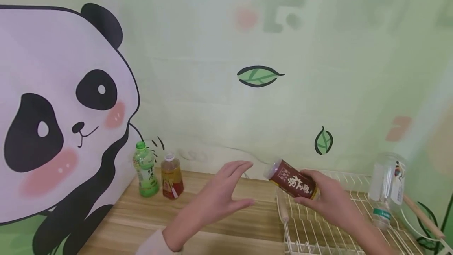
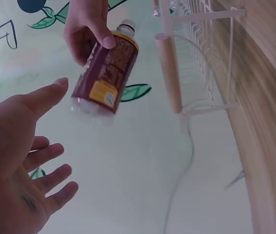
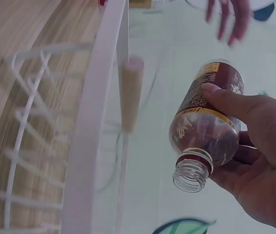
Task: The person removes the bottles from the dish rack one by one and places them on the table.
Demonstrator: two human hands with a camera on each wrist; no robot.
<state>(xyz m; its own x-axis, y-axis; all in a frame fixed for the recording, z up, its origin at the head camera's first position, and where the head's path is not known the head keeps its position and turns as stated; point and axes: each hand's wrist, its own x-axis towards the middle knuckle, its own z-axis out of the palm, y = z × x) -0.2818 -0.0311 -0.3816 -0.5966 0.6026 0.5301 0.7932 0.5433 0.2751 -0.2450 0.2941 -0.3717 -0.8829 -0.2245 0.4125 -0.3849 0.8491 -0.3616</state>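
Note:
A clear plastic bottle with a dark red label (image 1: 294, 182) is tilted above the left part of a white wire rack (image 1: 301, 223). My right hand (image 1: 334, 200) grips it around its shoulder end, with the base pointing up and left. In the right wrist view its bare threaded neck (image 3: 192, 170) shows no cap. My left hand (image 1: 216, 192) is held in the air left of the bottle, fingers extended and thumb apart, touching nothing. The left wrist view shows a gap between the left thumb and the bottle's base.
On the wooden table, a green-capped bottle (image 1: 146, 172) and a white-capped bottle of reddish drink (image 1: 171, 178) stand at left. Another clear bottle (image 1: 385, 190) stands neck down at the rack's right side. Wooden handles (image 1: 282, 207) flank the rack. A panda-printed wall rises behind.

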